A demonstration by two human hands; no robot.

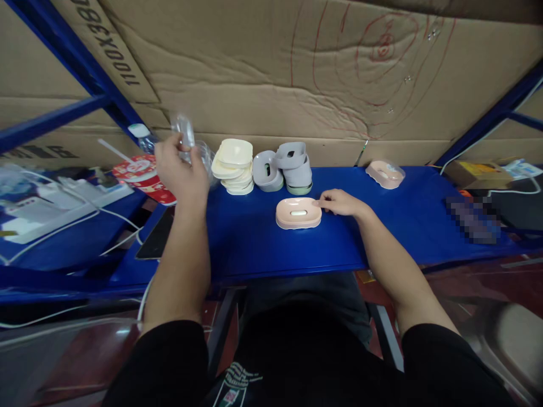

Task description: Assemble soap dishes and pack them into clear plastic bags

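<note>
Head view: blue shelf (pixel 254 243) against cardboard backing (pixel 263 73); cream soap dishes (pixel 233 167) and grey ones (pixel 291 167) stacked behind. Left hand (pixel 178 169) pinches clear plastic bag (pixel 186 133); right hand (pixel 341 202), fingers loosely curled, touches pink soap dish (pixel 298 213) mid-shelf.

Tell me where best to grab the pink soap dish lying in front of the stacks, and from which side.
Probably pinch the pink soap dish across its narrow width, coming from above. It lies flat on the blue table, open side up, with a raised oval rim offering two long edges. The right hand already touches its right end; the left hand holds a clear bag.
</note>
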